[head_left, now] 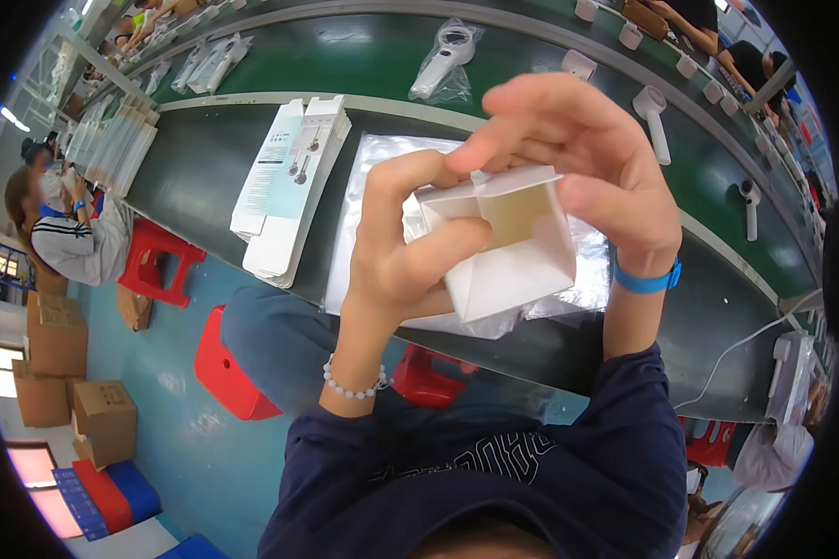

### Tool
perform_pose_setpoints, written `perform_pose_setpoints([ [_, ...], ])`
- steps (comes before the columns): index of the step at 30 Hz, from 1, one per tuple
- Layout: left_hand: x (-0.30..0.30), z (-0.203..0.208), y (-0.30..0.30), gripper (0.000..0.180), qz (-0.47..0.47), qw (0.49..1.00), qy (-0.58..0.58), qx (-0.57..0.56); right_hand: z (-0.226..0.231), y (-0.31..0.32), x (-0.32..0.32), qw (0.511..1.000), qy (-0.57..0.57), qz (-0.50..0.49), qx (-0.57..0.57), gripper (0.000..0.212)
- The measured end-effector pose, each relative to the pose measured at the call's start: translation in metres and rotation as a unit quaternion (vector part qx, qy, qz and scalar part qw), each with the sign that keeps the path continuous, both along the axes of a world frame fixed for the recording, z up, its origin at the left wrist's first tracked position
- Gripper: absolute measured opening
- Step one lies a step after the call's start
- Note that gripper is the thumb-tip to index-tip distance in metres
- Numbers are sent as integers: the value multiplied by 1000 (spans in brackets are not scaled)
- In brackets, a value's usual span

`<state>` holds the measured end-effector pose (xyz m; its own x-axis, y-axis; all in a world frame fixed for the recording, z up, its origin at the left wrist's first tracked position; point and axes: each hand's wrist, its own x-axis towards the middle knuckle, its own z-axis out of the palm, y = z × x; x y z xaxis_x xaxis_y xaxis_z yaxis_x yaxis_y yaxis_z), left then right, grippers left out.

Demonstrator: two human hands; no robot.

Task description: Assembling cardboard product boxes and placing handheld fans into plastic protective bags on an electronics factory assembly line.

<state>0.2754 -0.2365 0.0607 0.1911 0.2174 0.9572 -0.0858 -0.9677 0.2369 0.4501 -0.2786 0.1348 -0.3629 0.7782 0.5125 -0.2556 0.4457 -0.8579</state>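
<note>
A small white carton [503, 247] is held up in front of the chest, above the near edge of the dark worktable [196, 177], so that its open end faces the camera and the flaps can be worked. The left hand [396, 252] is wrapped around the carton's left side, thumb laid across the front panel and fingers curled behind, which steadies the box. The right hand [578, 158] is arched over the top, its fingertips pressed on an upper flap as if it were being folded inward; the fingers are bent, not clenched, and nothing else is gripped.

A stack of flat printed cartons [289, 186] is kept within reach to the left on the table, and a pile of clear plastic bags [373, 186] lies directly beneath the hands. Bagged white handheld devices [447, 58] are spread along the green conveyor belt [364, 56] beyond.

The carton's far side and bottom are hidden by the palms, and whether anything sits inside cannot be told; the interior shows only a tan surface, possibly bare card. The devices at the belt's right end are too small and distorted to identify firmly.
</note>
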Motion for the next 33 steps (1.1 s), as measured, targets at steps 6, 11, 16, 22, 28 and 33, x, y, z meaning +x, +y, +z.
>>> perform_pose_setpoints([
  [6,4,6,-3,50,33,999,36,13,4,-17,-1,989,-104,-100,24,39],
  [11,0,7,1,49,48,998,31,15,2,-14,-10,944,-134,-226,200,38],
  [16,5,6,9,64,-20,999,-23,16,24,-11,12,920,-246,-94,291,34],
  [22,7,2,5,73,-24,999,-43,14,13,-33,-12,935,-206,-256,130,34],
  [28,8,2,3,69,-7,999,-38,34,10,-47,-27,861,-293,-380,169,35],
  [33,7,0,4,68,-17,998,-42,42,12,-45,-24,846,-305,-402,174,35],
])
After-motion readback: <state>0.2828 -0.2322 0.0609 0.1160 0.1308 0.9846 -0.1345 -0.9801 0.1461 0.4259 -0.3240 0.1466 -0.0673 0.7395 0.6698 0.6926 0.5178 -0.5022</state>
